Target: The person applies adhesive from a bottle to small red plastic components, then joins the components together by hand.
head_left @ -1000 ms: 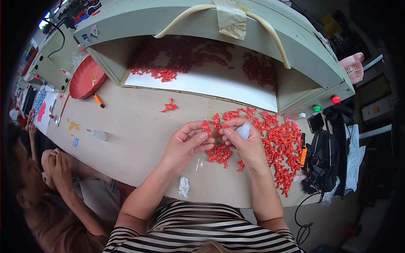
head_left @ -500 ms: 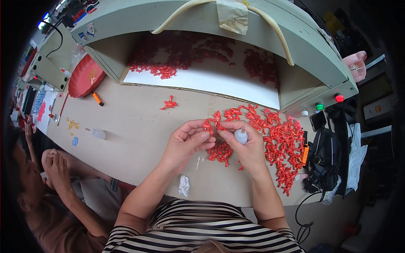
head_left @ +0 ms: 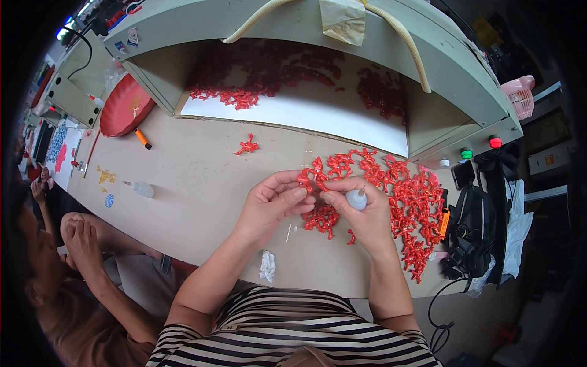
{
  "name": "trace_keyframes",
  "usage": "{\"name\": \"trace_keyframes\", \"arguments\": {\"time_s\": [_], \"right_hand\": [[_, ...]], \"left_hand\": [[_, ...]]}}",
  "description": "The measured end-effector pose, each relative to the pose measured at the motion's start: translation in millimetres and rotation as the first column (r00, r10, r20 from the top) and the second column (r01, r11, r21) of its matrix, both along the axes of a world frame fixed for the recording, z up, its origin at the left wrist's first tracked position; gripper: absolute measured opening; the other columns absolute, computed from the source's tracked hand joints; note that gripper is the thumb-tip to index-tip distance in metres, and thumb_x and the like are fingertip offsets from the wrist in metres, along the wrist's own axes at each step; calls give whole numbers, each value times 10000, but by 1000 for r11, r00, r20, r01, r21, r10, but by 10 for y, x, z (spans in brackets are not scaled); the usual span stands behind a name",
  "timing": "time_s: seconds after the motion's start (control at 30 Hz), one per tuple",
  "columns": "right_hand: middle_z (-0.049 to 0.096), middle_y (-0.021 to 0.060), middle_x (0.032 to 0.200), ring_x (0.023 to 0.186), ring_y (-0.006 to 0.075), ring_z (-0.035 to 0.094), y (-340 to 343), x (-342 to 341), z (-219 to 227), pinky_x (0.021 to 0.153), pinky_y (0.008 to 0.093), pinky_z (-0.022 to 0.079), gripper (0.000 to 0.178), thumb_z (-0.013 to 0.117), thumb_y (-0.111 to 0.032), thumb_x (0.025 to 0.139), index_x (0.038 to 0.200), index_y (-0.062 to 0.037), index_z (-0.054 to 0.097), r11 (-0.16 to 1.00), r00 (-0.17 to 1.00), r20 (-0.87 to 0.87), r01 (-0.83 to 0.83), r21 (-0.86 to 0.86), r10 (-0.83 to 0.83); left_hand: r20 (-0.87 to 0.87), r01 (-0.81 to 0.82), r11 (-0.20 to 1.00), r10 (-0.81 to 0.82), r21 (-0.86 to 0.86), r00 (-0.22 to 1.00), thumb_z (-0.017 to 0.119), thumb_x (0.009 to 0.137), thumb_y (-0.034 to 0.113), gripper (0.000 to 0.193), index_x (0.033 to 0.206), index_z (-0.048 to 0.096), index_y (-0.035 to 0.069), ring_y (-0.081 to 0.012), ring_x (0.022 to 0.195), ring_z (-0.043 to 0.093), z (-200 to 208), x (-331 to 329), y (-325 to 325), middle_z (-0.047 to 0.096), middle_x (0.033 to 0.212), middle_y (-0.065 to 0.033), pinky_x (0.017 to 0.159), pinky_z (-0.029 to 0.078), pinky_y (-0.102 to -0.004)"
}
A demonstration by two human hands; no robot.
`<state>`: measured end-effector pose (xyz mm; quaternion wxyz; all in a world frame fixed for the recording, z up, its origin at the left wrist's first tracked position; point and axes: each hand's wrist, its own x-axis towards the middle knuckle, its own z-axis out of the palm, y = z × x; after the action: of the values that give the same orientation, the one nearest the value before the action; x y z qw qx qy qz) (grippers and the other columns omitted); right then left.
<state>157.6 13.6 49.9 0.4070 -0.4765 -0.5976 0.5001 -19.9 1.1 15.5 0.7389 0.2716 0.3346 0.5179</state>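
Observation:
My left hand (head_left: 269,205) pinches a small red plastic figure (head_left: 304,177) between thumb and fingers above the middle of the table. On the figure's right side, the thumb and fingertips of my right hand (head_left: 367,220) meet it as well. Tucked in that same right hand is a small white squeeze bottle (head_left: 356,200), its narrow tip pointing up. The fingers partly cover the figure, so its exact pose is hard to make out. Below and to the right spreads a heap of similar red figures (head_left: 422,205). One more red figure (head_left: 247,145) lies alone further back.
A pale green hooded box (head_left: 455,85) at the back shelters many red parts (head_left: 235,98). Leftward lie a red dish (head_left: 125,107), an orange-handled tool (head_left: 142,138) and another squeeze bottle (head_left: 142,189). Crumpled tissue (head_left: 267,266) lies near the front edge. A co-worker sits at left.
My right hand has shifted slightly right with the squeeze bottle, its fingers still at the figure. My left hand keeps its hold. The whole view has moved a little.

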Motion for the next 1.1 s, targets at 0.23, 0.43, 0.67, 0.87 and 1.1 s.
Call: {"name": "trace_keyframes", "arguments": {"time_s": [0.23, 0.43, 0.67, 0.87, 1.1], "right_hand": [[628, 52, 826, 751, 92, 586, 14, 23, -5, 667, 210, 469, 141, 612, -60, 800, 926, 2, 601, 994, 992, -123, -30, -102, 18], [621, 67, 832, 753, 114, 597, 12, 17, 32, 679, 224, 482, 122, 597, -42, 807, 915, 12, 588, 992, 996, -77, -55, -110, 46], [623, 21, 809, 740, 66, 565, 5, 1, 20, 652, 204, 451, 139, 622, -70, 789, 916, -15, 611, 995, 998, -27, -58, -77, 56], [627, 49, 804, 732, 96, 581, 1, 8, 12, 651, 221, 455, 147, 629, -71, 778, 917, -27, 611, 999, 998, 45, -47, 13, 46], [625, 62, 808, 723, 124, 594, 10, 5, 31, 654, 242, 460, 160, 641, -58, 755, 912, -42, 611, 990, 982, 183, -57, 128, 33]], "left_hand": [[-21, -15, 1000, 15, -22, 1000, 517, 848, 26, 250, 1097, 508, 15, -158, 832, 603, 7, 25, -2, 591, 951, -96, 752, 531, -292], [-31, 0, 1000, -1, -19, 1000, 516, 853, 30, 300, 1151, 499, 14, -156, 863, 596, -8, 16, -3, 585, 1000, -97, 781, 521, -293], [-53, -21, 999, 19, -33, 998, 514, 854, 37, 273, 1126, 513, 12, -145, 819, 597, 7, 33, -3, 589, 948, -88, 746, 536, -290], [-42, -19, 999, 17, -34, 999, 515, 853, 37, 284, 1137, 512, 9, -137, 804, 593, 2, 34, -7, 590, 938, -81, 738, 537, -290], [-57, 20, 1000, -21, -22, 998, 523, 853, 41, 315, 1167, 506, 31, -126, 833, 587, -17, 9, -13, 591, 981, -67, 770, 522, -279]]}}
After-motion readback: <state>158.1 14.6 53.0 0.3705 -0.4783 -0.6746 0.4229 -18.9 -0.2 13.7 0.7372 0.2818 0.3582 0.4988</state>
